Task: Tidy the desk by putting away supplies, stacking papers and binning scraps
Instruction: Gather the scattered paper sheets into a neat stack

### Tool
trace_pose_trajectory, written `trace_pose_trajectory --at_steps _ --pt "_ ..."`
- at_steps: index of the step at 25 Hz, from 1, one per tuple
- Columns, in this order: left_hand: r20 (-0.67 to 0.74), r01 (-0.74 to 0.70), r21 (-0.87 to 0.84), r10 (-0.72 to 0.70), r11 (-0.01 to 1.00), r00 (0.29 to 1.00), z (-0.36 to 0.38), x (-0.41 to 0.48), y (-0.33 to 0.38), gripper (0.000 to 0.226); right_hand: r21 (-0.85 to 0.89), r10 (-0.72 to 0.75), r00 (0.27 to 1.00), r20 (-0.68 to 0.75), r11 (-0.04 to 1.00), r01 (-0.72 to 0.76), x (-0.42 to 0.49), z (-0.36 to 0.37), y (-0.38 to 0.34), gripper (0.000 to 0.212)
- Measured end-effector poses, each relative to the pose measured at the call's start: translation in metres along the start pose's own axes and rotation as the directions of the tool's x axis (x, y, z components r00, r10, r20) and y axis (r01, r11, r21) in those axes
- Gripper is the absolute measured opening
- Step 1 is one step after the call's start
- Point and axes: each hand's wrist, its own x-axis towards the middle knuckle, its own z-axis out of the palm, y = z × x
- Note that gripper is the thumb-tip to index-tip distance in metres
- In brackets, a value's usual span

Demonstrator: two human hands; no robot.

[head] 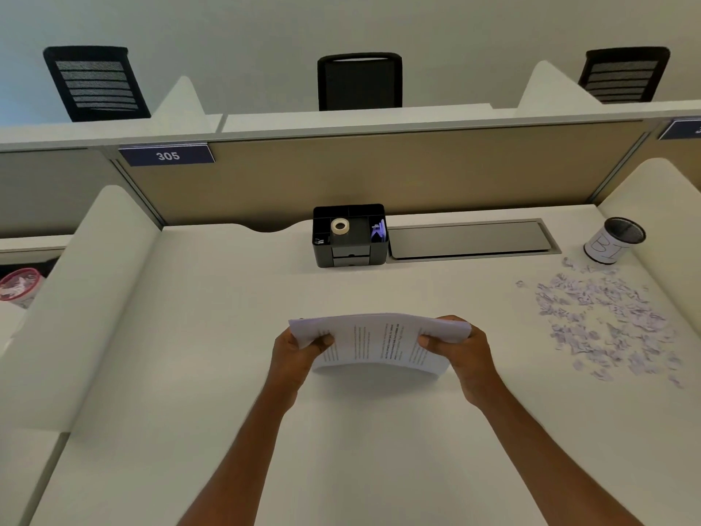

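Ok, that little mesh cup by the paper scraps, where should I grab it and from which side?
Probably around its wrapped side wall, coming from the left. The cup stands upright with an open top, the divider rises close on its right, and the scraps lie in front. Both hands now hold the papers.

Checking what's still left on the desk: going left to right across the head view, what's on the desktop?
Left hand → stack of papers, held at both ends → right hand → paper scraps, scattered → small labelled bin at the far right. The black organizer sits behind the papers, so it is left unplaced.
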Motion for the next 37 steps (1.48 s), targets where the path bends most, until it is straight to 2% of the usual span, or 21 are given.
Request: trace_pose_trajectory --at_steps 3,7,11,15,17,19,20,22,23,24,28,30,31,33,35,36,37 --pt "0.048 0.017 -0.009 -0.016 1.0 0.999 -0.005 -0.001 0.0 0.039 0.014 0.015 1.0 0.027 1.0 -0.015 -0.001 0.0 0.0 0.042" --pt "0.055 0.012 0.032 -0.014 0.999 0.998 -0.007 0.005 -0.004 0.032 0.023 0.032 0.999 0.012 0.999 -0.032 0.0 0.005 0.001 0.048" --pt "0.069 0.029 0.029 -0.031 0.999 0.997 -0.006 0.004 -0.003 0.045 -0.019 0.028 0.999 0.017 0.999 -0.028 0.002 0.003 -0.001 0.045" --pt "0.051 0.057 0.05 -0.06 0.997 0.997 -0.003 0.007 -0.004 0.032 -0.05 0.003 1.0 0.024 0.999 -0.002 -0.003 -0.009 -0.011 0.037" --pt "0.055 0.053 0.08 -0.057 0.995 0.997 -0.002 0.009 -0.002 0.03 -0.192 -0.046 0.999 0.021 0.98 0.049 -0.007 -0.014 -0.026 0.025" --pt "0.065 0.054 0.08 -0.059 0.995 0.996 -0.001 0.01 0.0 0.028 -0.449 -0.117 0.992 0.055 0.884 0.13 -0.007 -0.016 -0.044 0.023" --pt "0.053 0.052 0.072 -0.056 0.996 0.997 -0.004 0.008 0.001 0.028 -0.6 -0.144 0.982 0.118 0.778 0.186 -0.006 -0.009 -0.054 0.022" --pt "0.034 0.046 0.064 -0.049 0.997 0.998 -0.009 0.006 0.0 0.028 -0.813 -0.169 0.948 0.27 0.487 0.318 0.001 0.017 -0.069 0.018" --pt "0.029 0.045 0.066 -0.047 0.997 0.998 -0.008 0.007 -0.001 0.028 -0.857 -0.165 0.931 0.326 0.365 0.365 0.004 0.032 -0.072 0.017" --pt "0.023 0.043 0.062 -0.045 0.997 0.999 -0.008 0.006 -0.002 0.028 -0.873 -0.148 0.918 0.368 0.285 0.396 0.007 0.048 -0.072 0.018" --pt "0.032 0.02 0.053 -0.022 0.998 0.999 -0.002 0.004 -0.002 0.027 -0.884 -0.08 0.887 0.455 0.08 0.461 0.014 0.093 -0.067 0.017" --pt "-0.011 -0.014 0.027 0.014 1.0 1.0 -0.003 0.004 -0.006 0.029 -0.883 -0.11 0.88 0.463 0.036 0.469 0.013 0.096 -0.066 0.017" --pt "-0.046 -0.038 0.011 0.038 0.999 0.998 -0.005 0.004 -0.01 0.036 -0.884 -0.141 0.88 0.453 0.053 0.464 0.012 0.094 -0.066 0.016" --pt "-0.137 -0.027 -0.007 0.026 1.0 0.99 -0.008 0.002 -0.018 0.066 -0.888 -0.202 0.899 0.388 0.179 0.424 0.011 0.084 -0.07 0.012" --pt "-0.176 0.049 -0.071 -0.061 0.996 0.983 -0.008 -0.002 -0.02 0.099 -0.846 -0.196 0.939 0.283 0.41 0.341 0.011 0.069 -0.076 0.009" --pt "-0.139 0.066 -0.11 -0.081 0.992 0.987 -0.006 -0.005 -0.018 0.1 -0.781 -0.174 0.956 0.237 0.551 0.294 0.01 0.062 -0.078 0.007" --pt "-0.073 0.038 -0.14 -0.048 0.989 0.996 -0.002 -0.007 -0.013 0.089 -0.69 -0.146 0.97 0.195 0.682 0.242 0.009 0.056 -0.079 0.007"
